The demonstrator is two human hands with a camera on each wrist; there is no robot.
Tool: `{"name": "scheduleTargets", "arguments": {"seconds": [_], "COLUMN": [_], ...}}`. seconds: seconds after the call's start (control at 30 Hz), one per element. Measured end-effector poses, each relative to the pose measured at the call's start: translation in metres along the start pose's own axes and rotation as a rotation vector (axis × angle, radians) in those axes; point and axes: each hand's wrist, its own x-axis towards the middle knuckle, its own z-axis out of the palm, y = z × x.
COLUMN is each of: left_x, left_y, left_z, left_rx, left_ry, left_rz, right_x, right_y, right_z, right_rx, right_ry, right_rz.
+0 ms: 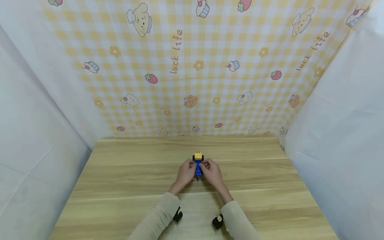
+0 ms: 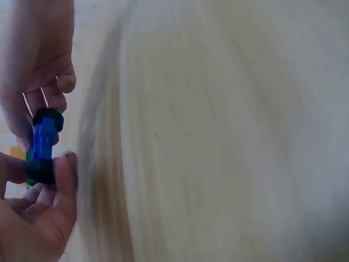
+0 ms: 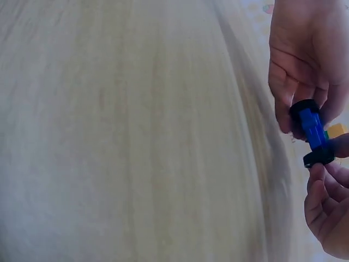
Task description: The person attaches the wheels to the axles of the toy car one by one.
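Observation:
A small toy car (image 1: 198, 171) of building blocks, blue with a yellow block at its far end and black wheels, is held between both hands over the middle of the table. My left hand (image 1: 186, 173) grips its left side, thumb on top. On the opposite side, my right hand (image 1: 212, 172) holds it the same way. The left wrist view shows the blue near end (image 2: 43, 139) between two black wheels, with left fingers about the lower wheel (image 2: 41, 172). In the right wrist view, right fingers touch the lower black wheel (image 3: 319, 157). Fingers hide the car's sides.
A wood-grain table (image 1: 126, 173) lies beneath the hands. Behind it hangs a yellow checked cloth (image 1: 198, 83) with cartoon prints. White sheets (image 1: 39, 133) close off both sides. Black devices (image 1: 218, 221) sit at the wrists by the sleeves.

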Motion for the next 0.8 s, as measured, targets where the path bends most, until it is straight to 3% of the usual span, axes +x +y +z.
{"name": "scheduleTargets", "arguments": {"seconds": [0.17, 0.43, 0.8], "left_x": [0.0, -0.003, -0.007], "left_y": [-0.002, -0.006, -0.004], "left_z": [0.002, 0.009, 0.014], "left_rx": [0.235, 0.448, 0.71], "left_ry": [0.036, 0.081, 0.128], "left_rz": [0.077, 0.161, 0.222], "right_x": [0.0, -0.004, -0.006], "right_y": [0.004, 0.007, 0.008], "right_z": [0.003, 0.002, 0.001], "right_rx": [-0.011, -0.023, -0.081], "right_ry": [-0.016, -0.036, -0.03], "right_rz": [0.017, 0.019, 0.012]}}
